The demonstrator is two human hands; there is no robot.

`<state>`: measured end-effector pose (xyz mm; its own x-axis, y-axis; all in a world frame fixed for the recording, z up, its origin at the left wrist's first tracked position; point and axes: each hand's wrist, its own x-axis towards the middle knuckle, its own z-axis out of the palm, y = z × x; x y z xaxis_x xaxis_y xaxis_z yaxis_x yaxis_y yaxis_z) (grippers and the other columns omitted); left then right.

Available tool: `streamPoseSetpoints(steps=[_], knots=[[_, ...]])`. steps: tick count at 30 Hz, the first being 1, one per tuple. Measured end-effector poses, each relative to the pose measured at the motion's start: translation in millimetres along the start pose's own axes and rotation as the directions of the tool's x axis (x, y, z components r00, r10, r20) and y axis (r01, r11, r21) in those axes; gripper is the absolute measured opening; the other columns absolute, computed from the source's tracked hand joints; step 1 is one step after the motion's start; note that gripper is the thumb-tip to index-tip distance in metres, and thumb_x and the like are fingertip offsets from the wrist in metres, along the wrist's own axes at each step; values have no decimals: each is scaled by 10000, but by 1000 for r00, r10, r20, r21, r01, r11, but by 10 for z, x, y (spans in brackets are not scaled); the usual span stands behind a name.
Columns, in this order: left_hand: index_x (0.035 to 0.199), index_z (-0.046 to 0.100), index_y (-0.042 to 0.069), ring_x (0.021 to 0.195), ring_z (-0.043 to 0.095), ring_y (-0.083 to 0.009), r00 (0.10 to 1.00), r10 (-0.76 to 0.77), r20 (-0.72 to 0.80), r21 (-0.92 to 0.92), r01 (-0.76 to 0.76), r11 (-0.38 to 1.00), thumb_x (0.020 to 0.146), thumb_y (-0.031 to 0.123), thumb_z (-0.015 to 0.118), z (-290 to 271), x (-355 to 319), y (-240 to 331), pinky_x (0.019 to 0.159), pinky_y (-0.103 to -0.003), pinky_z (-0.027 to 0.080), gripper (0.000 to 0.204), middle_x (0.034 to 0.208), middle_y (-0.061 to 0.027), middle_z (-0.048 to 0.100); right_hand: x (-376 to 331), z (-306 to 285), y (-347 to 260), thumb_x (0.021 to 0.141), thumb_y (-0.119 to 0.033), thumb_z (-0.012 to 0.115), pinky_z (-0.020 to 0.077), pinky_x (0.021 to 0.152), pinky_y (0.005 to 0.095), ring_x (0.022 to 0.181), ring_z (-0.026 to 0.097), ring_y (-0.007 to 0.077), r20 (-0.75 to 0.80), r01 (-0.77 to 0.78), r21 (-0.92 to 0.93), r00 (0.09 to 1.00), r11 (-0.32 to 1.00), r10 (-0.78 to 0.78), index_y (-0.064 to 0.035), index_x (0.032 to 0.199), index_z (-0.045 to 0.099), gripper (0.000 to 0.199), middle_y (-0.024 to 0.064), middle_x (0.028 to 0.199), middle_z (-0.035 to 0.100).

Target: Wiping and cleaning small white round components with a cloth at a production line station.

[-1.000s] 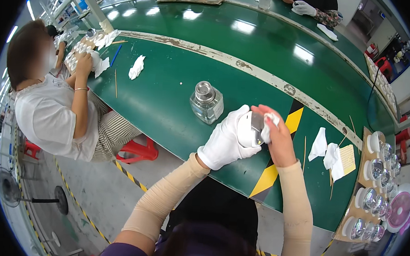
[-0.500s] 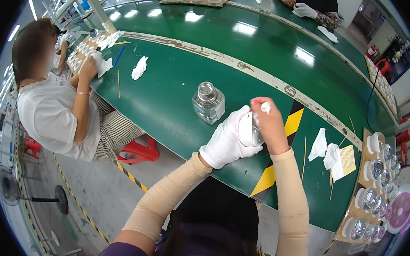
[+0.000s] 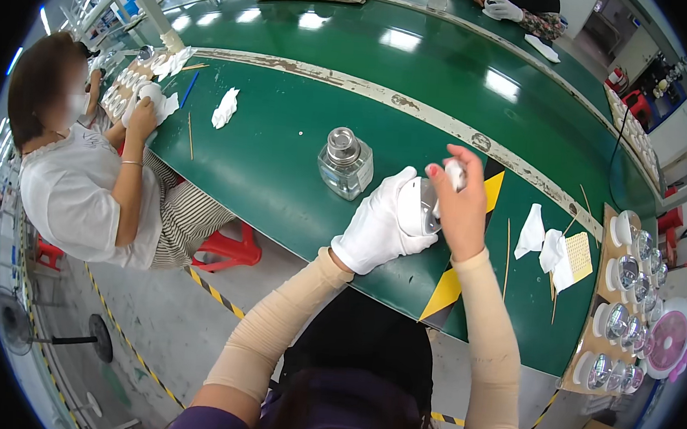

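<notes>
In a white glove, my left hand is wrapped round a shiny dome with a white rim, held above the table's near edge. My bare right hand is just right of the dome, pinching a small white wad, perhaps cloth or tissue, between thumb and fingers. Part of the dome is hidden behind that hand. Left of my hands, on the green table, stands a square clear glass bottle with a metal-looking cap.
White cloths, a yellow pad and thin sticks lie to the right. Beyond them a cardboard board carries several shiny domes, with a pink fan alongside. A co-worker sits at left; another's gloved hand shows across the table.
My right hand's fingers have lifted and spread somewhat away from the dome, with the white wad still in them. The left hand keeps its hold. The whole view has shifted slightly.
</notes>
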<state>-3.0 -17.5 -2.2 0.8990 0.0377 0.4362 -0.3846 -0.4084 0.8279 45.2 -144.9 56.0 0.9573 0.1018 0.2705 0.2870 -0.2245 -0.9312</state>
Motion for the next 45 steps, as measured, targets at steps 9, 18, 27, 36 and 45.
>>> streamPoseSetpoints(steps=[9,18,27,36,45], knots=[[1330,381,-44,1123,561,-354,999,-8,41,7,8,1000,650,303,846,-97,-35,47,948,-387,464,894,1217,-210,537,-549,-313,35,878,-57,597,345,1076,382,1300,445,339,329,328,-119,903,937,-275,16,1325,498,463,178,1373,500],[1300,417,-23,1072,573,-345,1000,-17,16,53,16,998,666,313,830,-106,6,133,923,-384,471,828,1171,-181,552,-5,-132,50,860,-62,644,387,996,279,1146,533,185,416,-317,244,888,917,197,-9,1030,611,181,95,1260,559],[1296,422,-4,1050,588,-341,998,65,-1,10,-65,998,688,261,811,-73,29,101,895,-383,484,768,1156,-176,566,-111,-194,53,825,-75,686,340,1048,318,1221,454,189,504,-262,289,859,921,86,-47,1107,551,315,96,1332,501],[1425,259,0,1153,532,-243,992,-53,111,60,47,997,698,233,846,-108,3,160,990,-327,426,963,1277,-133,507,-156,-218,215,899,-59,569,376,1028,293,1195,488,181,478,-449,519,858,727,189,13,1254,532,364,96,1299,527],[1328,368,-19,1084,584,-343,998,60,-14,58,-59,997,657,259,843,-35,13,103,921,-386,478,868,1196,-183,560,-79,-109,177,948,-99,535,397,1011,294,1164,521,160,405,-432,423,876,796,261,-6,1202,549,271,77,1294,566]])
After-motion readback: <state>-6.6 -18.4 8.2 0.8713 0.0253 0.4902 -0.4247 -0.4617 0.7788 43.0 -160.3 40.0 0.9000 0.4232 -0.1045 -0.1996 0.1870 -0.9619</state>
